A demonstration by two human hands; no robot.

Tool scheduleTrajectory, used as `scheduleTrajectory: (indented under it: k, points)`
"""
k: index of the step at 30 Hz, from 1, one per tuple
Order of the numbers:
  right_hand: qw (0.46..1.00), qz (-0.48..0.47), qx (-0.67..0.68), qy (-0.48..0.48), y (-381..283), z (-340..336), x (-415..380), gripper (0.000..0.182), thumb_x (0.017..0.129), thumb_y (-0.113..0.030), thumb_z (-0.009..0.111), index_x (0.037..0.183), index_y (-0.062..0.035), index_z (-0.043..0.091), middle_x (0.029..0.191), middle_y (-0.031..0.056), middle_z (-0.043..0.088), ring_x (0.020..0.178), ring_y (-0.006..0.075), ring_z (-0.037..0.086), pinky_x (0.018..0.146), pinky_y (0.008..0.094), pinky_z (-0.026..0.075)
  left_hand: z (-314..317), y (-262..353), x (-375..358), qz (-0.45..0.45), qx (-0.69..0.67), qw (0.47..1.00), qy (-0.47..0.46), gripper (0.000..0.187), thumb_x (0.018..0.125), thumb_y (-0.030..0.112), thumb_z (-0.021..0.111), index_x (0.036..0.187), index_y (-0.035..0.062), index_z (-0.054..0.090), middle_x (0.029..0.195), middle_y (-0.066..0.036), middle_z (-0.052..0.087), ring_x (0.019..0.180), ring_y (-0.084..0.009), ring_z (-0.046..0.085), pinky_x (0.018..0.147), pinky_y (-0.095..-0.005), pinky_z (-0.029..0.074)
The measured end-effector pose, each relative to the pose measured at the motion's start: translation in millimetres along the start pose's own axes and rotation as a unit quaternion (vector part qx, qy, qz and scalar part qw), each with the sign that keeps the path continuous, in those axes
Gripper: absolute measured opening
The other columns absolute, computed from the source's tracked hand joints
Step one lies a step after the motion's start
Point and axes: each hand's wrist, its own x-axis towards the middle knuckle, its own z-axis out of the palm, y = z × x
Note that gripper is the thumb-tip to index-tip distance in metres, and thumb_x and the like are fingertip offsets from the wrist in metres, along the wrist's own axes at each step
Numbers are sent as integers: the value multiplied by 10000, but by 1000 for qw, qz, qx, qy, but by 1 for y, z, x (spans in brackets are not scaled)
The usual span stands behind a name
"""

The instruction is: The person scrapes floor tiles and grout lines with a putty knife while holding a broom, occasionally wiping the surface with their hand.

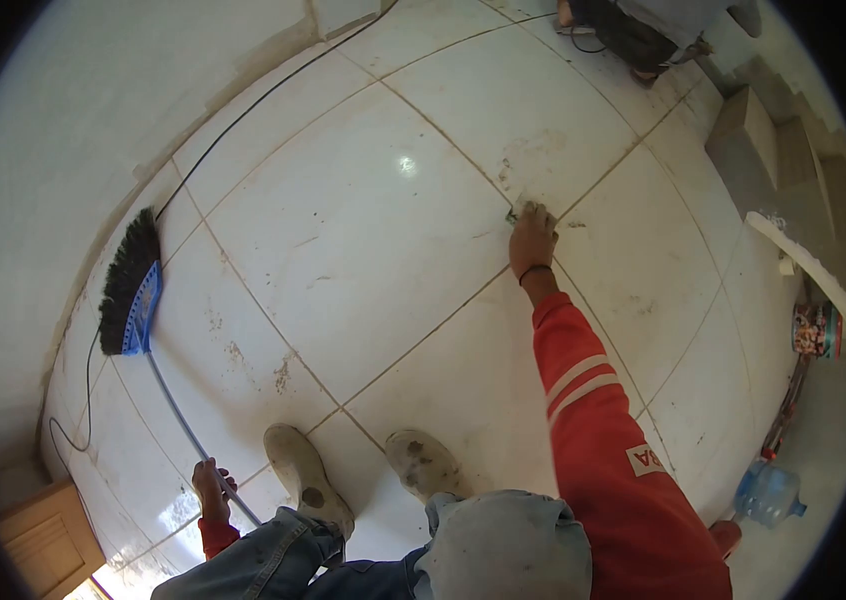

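My left hand [211, 490] is closed around the grey handle of a broom [144, 308]. The broom has a blue head and black bristles, which rest on the tiles by the wall at the left. With the arm stretched forward, my right hand [534, 240] reaches down to the tiled floor [423, 250], close to where grout lines cross. Its fingers are drawn together at a small greenish, pale scrap [512, 215], mostly hidden by the fingertips.
A black cable [261, 103] runs along the left wall. My boots [306, 470] stand below. At the right are grey boxes [746, 140], a printed tub [815, 330] and a blue water bottle [769, 495]. Another person [633, 40] is at the top. A wooden cabinet door [50, 542] is lower left.
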Motion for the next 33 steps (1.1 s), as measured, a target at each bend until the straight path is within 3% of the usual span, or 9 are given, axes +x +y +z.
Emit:
scheduleTrajectory:
  k: [3,6,9,13,15,20,23,28,33]
  points:
    - [978,-149,-101,109,-12,32,-77,565,1007,-136,522,1527,75,455,1498,291,515,1377,421,529,1042,539,529,11,2,34,-26,-6,999,34,282,1001,392,655,1122,155,564,856,-83,590,610,-225,605,525,-376,526]
    - [954,-299,-28,-19,-41,5,-190,609,1004,-126,512,1566,84,411,1610,328,423,1493,472,435,1143,547,456,15,-8,71,-11,-13,999,45,317,998,400,670,1166,148,579,890,-101,619,591,-227,600,526,-378,528]
    - [965,-256,-12,48,-12,16,-156,581,1008,-112,515,1555,67,431,1578,306,459,1461,454,461,1108,546,480,14,-3,109,20,-28,999,41,331,993,401,674,1157,127,586,849,-100,617,561,-221,585,501,-368,510]
    - [999,37,24,8,26,-3,-96,607,979,-58,506,1571,48,418,1530,286,495,1400,462,487,1117,583,440,22,24,160,60,-48,996,51,356,980,396,668,1143,88,594,702,-85,563,493,-210,540,446,-352,447]
    - [991,-111,-77,20,1,11,-152,626,994,-77,497,1596,57,387,1582,312,449,1447,489,450,1143,572,437,32,48,167,79,-70,993,55,412,958,389,687,1151,36,595,600,-72,545,468,-206,545,435,-357,430]
    - [932,-332,88,-119,-78,-37,-279,611,960,-33,524,1563,37,448,1564,303,488,1433,484,480,1199,548,412,43,68,186,155,152,947,235,469,990,463,686,1168,30,667,536,-81,610,427,-210,592,409,-399,436]
    - [931,-228,230,-166,-81,-56,-265,612,871,84,496,1466,-22,593,1448,219,627,1332,425,563,1180,488,455,46,78,179,164,117,958,205,430,1022,457,668,1160,49,664,526,-95,600,407,-227,585,404,-409,435]
    - [971,-205,124,-2,-73,-83,-191,523,867,75,588,1377,-29,638,1278,224,697,1184,444,624,1049,526,506,32,79,175,245,109,949,167,347,1047,374,666,1003,33,617,517,-93,573,390,-188,534,381,-384,393]
    - [989,-118,47,-82,-38,-63,-213,497,878,56,616,1370,-10,637,1264,230,711,1187,445,639,1060,506,506,25,85,164,226,-5,970,93,322,1049,306,679,955,11,592,499,-68,518,375,-161,499,354,-366,345]
